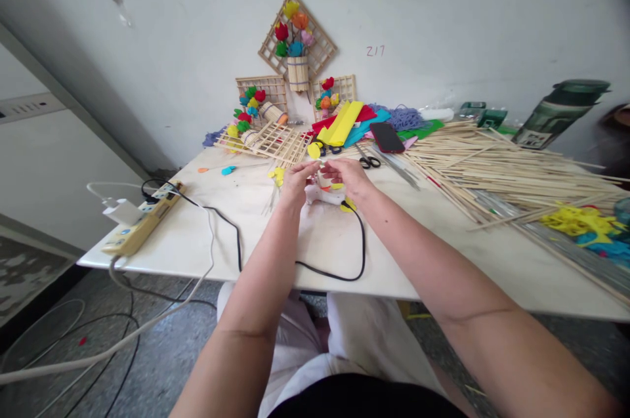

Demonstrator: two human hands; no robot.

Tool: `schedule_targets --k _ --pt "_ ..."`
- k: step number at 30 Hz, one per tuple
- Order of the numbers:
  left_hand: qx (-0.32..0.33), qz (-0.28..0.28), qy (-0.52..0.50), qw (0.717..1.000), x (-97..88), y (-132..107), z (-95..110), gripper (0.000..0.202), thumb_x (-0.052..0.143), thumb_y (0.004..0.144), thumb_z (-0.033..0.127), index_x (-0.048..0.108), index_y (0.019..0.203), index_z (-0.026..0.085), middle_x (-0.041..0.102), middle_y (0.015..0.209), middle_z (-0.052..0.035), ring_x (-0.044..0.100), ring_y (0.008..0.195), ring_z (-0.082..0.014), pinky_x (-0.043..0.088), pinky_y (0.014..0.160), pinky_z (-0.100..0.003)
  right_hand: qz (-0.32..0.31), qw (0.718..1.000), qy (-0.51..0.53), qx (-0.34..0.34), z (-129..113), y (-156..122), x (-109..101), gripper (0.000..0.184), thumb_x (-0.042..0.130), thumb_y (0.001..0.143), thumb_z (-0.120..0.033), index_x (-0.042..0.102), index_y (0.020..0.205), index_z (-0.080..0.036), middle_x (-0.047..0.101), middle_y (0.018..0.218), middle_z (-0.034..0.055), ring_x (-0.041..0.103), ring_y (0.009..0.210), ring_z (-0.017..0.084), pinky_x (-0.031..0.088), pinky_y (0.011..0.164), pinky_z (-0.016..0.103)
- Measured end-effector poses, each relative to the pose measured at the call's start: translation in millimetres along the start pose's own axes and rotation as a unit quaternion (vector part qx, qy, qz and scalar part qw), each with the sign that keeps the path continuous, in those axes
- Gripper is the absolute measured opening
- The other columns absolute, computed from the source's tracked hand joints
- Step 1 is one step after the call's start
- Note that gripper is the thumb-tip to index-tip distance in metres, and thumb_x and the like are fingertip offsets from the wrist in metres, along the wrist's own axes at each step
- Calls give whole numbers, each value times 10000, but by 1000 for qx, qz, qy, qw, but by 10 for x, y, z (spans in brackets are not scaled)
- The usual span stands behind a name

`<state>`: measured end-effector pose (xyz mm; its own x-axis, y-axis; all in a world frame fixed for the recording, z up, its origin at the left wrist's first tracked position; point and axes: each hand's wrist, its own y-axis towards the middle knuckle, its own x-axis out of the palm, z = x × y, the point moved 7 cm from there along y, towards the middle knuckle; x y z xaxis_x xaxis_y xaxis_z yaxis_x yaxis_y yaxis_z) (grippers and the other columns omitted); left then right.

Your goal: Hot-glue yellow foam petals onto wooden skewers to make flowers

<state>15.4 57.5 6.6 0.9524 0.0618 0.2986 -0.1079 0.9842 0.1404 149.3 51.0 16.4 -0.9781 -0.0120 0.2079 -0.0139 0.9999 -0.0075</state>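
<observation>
My left hand (297, 183) and my right hand (352, 176) meet over the middle of the table, fingers bent in toward each other. What they pinch is small and mostly hidden; a bit of white shows between the fingertips. Just beyond them is a round yellow piece (314, 150); whether the fingers touch it I cannot tell. Under the hands lies a white corded tool that looks like a glue gun (325, 195), its black cord looping toward me. Yellow cut pieces (278, 175) lie beside my left hand.
Black-handled scissors (370, 162) and a phone (386, 138) lie beyond my right hand. Thin wooden sticks (492, 165) spread across the right side, near a dark bottle (561, 115). A power strip (145, 218) sits left. Stick lattices with colourful flowers (298, 31) stand against the wall.
</observation>
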Motion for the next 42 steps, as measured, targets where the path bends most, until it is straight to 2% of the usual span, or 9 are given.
schedule_targets --k 3,7,12,17,19,27,34,42 --pt "3 54 -15 998 -92 18 6 181 772 514 278 689 642 182 619 652 8 478 564 -63 312 502 -193 -67 997 -13 30 57 -40 123 84 579 745 -199 624 700 -144 685 656 38 627 590 125 439 578 234" --pt "7 63 -33 997 -121 26 18 173 755 525 269 682 649 173 602 638 16 452 541 -48 292 492 -188 -118 992 -40 23 108 -70 236 40 658 697 -172 636 708 -140 679 634 25 608 566 109 451 588 228" --pt "3 52 -45 998 -101 25 14 214 769 511 280 664 657 163 564 589 24 446 506 -49 290 472 -193 -95 993 -69 -25 97 -67 227 44 670 665 -128 631 647 -132 624 535 -4 547 478 79 407 493 200" --pt "-24 -14 -70 997 -11 19 -12 302 784 504 285 665 752 161 578 630 20 483 521 -67 351 491 -216 -85 993 -72 -23 47 -77 184 41 669 671 -148 640 650 -128 631 534 3 550 457 77 378 435 182" --pt "-26 -23 -82 996 -8 22 1 314 770 514 288 663 782 165 584 655 16 501 553 -76 375 509 -220 -84 994 -71 -21 16 -85 165 50 673 668 -155 639 644 -128 630 525 4 549 451 76 370 423 174" --pt "-19 32 -83 996 -146 88 47 297 607 642 455 613 749 178 636 767 -39 560 699 -125 377 551 -220 -111 988 -107 -16 -14 -105 163 72 694 649 -153 638 614 -124 630 509 13 552 441 76 365 397 159" --pt "0 45 -61 997 -176 82 49 371 707 559 460 612 779 177 646 801 -43 557 713 -124 374 561 -219 -119 983 -138 -7 28 -102 183 80 697 643 -113 629 602 -125 617 498 7 572 430 91 351 361 155" --pt "13 60 -44 997 -221 101 25 367 759 515 420 522 627 163 638 775 -33 525 658 -95 366 546 -201 -127 981 -148 -4 50 -96 190 82 709 641 -104 635 611 -125 628 506 16 582 425 100 353 349 154"
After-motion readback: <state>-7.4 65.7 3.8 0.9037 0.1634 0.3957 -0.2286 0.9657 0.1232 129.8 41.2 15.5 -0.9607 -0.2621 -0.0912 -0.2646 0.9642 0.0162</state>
